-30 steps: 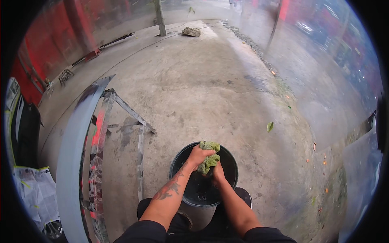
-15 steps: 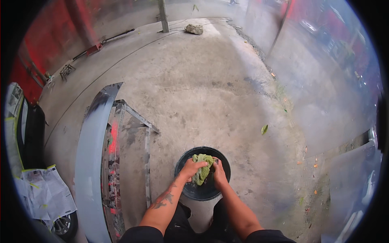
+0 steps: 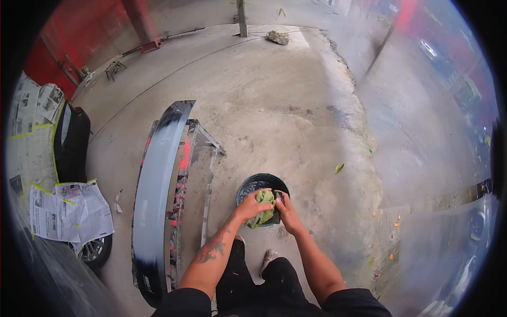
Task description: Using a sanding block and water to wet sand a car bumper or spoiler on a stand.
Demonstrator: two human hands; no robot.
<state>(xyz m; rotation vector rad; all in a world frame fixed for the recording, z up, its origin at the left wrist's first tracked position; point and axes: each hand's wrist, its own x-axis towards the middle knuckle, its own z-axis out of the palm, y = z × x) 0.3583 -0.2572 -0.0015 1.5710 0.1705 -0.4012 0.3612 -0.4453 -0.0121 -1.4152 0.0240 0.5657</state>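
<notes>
Green cloth [image 3: 265,199] is bunched over the black bucket [image 3: 281,185], left hand [image 3: 250,207] fingers wrapped around it. Right hand [image 3: 289,214], just right of the cloth, grips a dark flat piece [image 3: 278,208], long axis pointing away from the body.

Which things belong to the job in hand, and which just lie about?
Belongs: green cloth in the left hand, dark item in the right hand, bucket; probably the grey panel and its stand.
Lying about: rock, leaf, white scrap.
</notes>
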